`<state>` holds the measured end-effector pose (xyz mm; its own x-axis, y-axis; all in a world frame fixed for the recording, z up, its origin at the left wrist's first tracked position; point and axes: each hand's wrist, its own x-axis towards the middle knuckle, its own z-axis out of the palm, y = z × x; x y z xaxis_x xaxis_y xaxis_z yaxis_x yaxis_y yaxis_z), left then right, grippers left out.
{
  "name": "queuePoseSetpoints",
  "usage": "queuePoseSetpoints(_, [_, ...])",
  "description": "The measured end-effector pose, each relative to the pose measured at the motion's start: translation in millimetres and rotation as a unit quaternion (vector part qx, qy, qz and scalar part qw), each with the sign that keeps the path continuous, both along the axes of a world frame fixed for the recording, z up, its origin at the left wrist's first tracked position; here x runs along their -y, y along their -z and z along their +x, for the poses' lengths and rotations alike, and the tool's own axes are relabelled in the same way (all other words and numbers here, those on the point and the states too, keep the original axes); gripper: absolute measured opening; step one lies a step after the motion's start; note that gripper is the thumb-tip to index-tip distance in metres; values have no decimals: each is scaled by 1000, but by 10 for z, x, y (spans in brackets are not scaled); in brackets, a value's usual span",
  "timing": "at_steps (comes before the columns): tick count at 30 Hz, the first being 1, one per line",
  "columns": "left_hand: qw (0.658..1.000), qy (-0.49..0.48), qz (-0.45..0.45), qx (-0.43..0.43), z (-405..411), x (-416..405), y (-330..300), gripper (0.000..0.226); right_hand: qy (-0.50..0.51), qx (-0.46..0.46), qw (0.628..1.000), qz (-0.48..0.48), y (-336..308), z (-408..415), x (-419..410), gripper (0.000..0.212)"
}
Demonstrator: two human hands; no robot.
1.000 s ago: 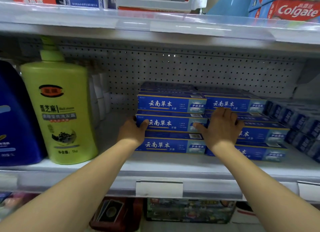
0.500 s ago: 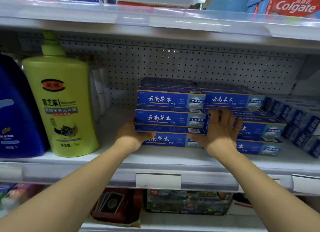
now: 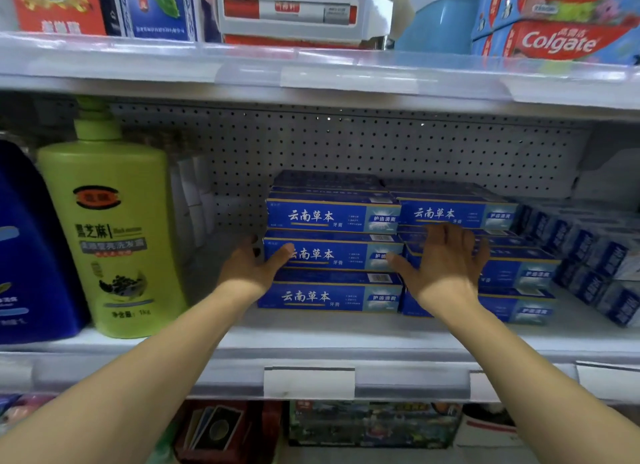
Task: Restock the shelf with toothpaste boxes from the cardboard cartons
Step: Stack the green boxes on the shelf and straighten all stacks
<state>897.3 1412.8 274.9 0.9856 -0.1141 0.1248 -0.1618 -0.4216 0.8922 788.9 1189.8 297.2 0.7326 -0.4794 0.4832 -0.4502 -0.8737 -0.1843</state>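
Blue toothpaste boxes stand in two stacks on the white middle shelf. The left stack is three boxes high, and the right stack sits beside it. My left hand lies against the left end of the left stack's middle box, thumb laid across its front. Fingers spread and fairly straight, my right hand presses on the front of the right stack, and its thumb touches the right end of that same middle box. No cardboard carton is in view.
A tall green shampoo bottle and a dark blue jug stand left of the stacks. More blue and white boxes fill the right end. Above is a shelf with Colgate boxes. A lower shelf shows below.
My left hand went down to the bottom box, then came back up to the middle box. My right hand shifted slightly up along the right stack. The boxes stayed in their stacks.
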Motion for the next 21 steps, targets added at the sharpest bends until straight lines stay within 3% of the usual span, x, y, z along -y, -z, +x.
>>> queuePoseSetpoints(4, [1000, 5, -20, 14, 83, 100, -114, 50, -29, -17, 999, -5, -110, 92, 45, 68])
queuePoseSetpoints(9, [999, 15, -18, 29, 149, 182, -150, 40, -72, -14, 997, 4, -184, 255, 63, 77])
queuePoseSetpoints(17, [999, 15, 33, 37, 176, 182, -158, 43, -86, -13, 996, -3, -217, 335, 54, 73])
queuePoseSetpoints(21, [997, -46, 56, 30, 97, 214, -215, 51, -68, -3, 997, 26, -251, 149, 109, 76])
